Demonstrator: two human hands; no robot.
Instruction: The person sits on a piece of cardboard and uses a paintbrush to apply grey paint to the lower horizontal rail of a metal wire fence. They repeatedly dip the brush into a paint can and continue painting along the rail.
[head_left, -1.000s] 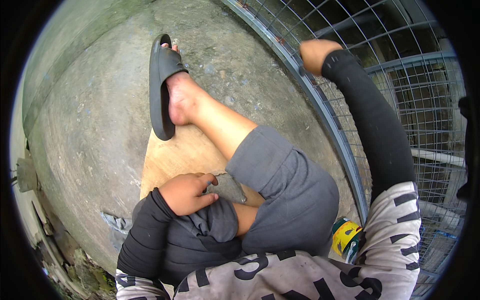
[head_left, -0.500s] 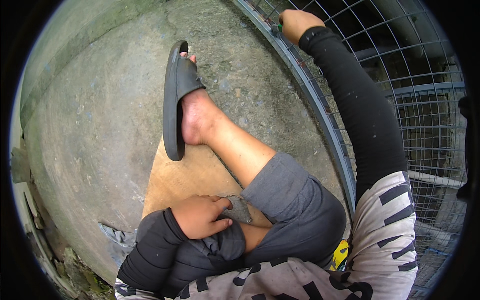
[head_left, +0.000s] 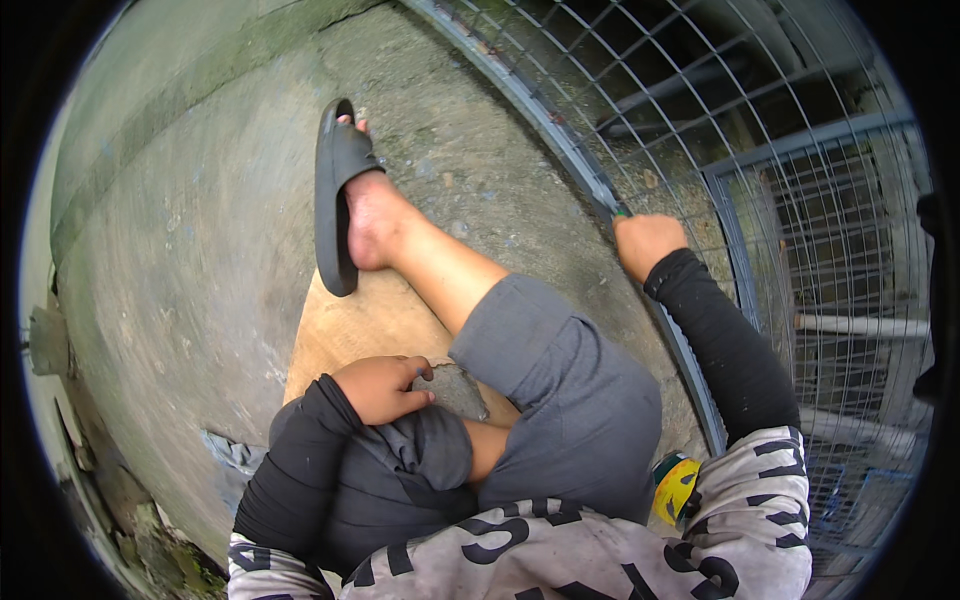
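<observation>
My right hand (head_left: 648, 245) is closed around a small tool at the blue-grey edge bar (head_left: 540, 115) of a wire mesh panel (head_left: 650, 60). A green bit of the tool (head_left: 622, 212) shows above my fist; its dark end meets the bar, and its exact kind is hidden. My left hand (head_left: 382, 388) rests over my bent leg with thumb and fingers apart, holding nothing visible. Beside its fingertips lies a rough grey, stone-like piece (head_left: 452, 392), on or against a tan board (head_left: 350, 325).
My foot in a dark grey slide sandal (head_left: 335, 205) extends over the concrete floor (head_left: 200, 250). A yellow can (head_left: 676, 487) stands by my right hip. Crumpled grey material (head_left: 232, 452) lies at left. More mesh and a framed panel (head_left: 820, 230) stand at right.
My right hand has come down along the edge bar, nearer to my body, still gripping the small tool. My left hand stays over my leg. The view has shifted slightly.
</observation>
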